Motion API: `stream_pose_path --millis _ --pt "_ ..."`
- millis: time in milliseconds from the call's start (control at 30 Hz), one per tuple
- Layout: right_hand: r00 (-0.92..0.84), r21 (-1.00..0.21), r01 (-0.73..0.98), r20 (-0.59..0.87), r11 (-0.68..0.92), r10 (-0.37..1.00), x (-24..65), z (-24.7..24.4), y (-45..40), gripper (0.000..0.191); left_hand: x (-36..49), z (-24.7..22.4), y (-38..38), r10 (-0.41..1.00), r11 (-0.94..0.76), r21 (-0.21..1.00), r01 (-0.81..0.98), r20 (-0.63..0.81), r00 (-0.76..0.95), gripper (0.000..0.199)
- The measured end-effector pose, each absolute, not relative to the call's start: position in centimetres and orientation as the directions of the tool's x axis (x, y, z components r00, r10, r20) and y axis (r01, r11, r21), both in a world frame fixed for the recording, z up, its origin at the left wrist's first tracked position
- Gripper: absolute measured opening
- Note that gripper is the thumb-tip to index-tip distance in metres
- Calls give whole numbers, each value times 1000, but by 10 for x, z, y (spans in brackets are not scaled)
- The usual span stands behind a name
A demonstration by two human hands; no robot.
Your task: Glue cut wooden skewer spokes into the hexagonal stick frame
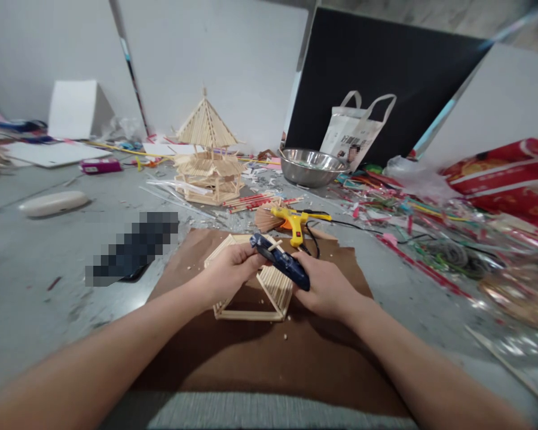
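A dark blue hand tool (293, 270) is gripped at its lower end by the closed fingers of the right hand (329, 286). The fingers of the left hand (231, 272) are held narrow at its upper end; whether anything is pinched there cannot be told. A short pale stick (275, 245) is seen crossing the tool between the two hands. Directly below the fingers, a six-sided stick frame (251, 315) is laid on a brown sheet (327, 370), partly filled with sticks on the side under the tool. Just beyond the right fingers, a yellow glue gun (298, 224) is seen.

The frame is judged light and stiff but fragile at its joints, best held by two opposite outer rails without squeezing. The tool seems firm and heavier, best gripped around its body; the loose stick would snap if bent.
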State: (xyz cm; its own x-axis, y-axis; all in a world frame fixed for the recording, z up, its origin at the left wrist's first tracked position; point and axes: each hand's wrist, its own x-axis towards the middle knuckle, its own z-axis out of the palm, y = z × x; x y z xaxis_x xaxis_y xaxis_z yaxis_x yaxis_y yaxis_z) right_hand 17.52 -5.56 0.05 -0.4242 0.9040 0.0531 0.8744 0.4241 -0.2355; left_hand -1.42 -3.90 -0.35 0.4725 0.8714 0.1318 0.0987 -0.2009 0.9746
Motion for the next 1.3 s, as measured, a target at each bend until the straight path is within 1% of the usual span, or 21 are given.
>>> stream_pose_path --millis 33,100,133,200,300,433,533,633,933,1133,1300 --pt "-416 -233 878 63 418 907 175 -1 -55 27 -13 -4 -39 879 -278 952 131 197 433 23" --pt "-406 -244 876 94 417 909 175 -2 -54 36 -12 -6 -39 874 -369 914 169 279 398 21" --pt "-410 -258 868 109 424 906 175 -3 -53 40 -12 -6 -39 868 -383 908 168 291 402 21" --pt "-433 -290 843 134 453 892 176 -3 -52 45 -12 -5 -39 859 -359 923 136 269 436 19" --pt "-466 -318 814 143 486 873 179 -3 -52 46 -14 -3 -39 862 -258 963 75 194 469 18" --pt "-479 -325 806 134 495 868 181 -4 -52 46 -16 -2 -39 844 -67 998 8 52 534 24" --pt "-483 -327 805 122 494 867 181 -4 -52 46 -18 -5 -37 787 119 990 -76 -47 615 24" --pt "-488 -328 803 116 497 865 181 -3 -52 46 -20 -8 -35 736 241 960 -142 -85 672 22" --pt "-513 -310 797 107 519 852 181 -2 -52 48 -25 -13 -31 626 401 896 -189 -118 770 18" --pt "-527 -318 779 135 541 839 181 -1 -53 50 -24 -11 -34 584 475 860 -187 -149 798 18" --pt "-547 -321 769 119 553 829 179 0 -54 49 -26 -10 -33 504 536 830 -155 -167 847 18"
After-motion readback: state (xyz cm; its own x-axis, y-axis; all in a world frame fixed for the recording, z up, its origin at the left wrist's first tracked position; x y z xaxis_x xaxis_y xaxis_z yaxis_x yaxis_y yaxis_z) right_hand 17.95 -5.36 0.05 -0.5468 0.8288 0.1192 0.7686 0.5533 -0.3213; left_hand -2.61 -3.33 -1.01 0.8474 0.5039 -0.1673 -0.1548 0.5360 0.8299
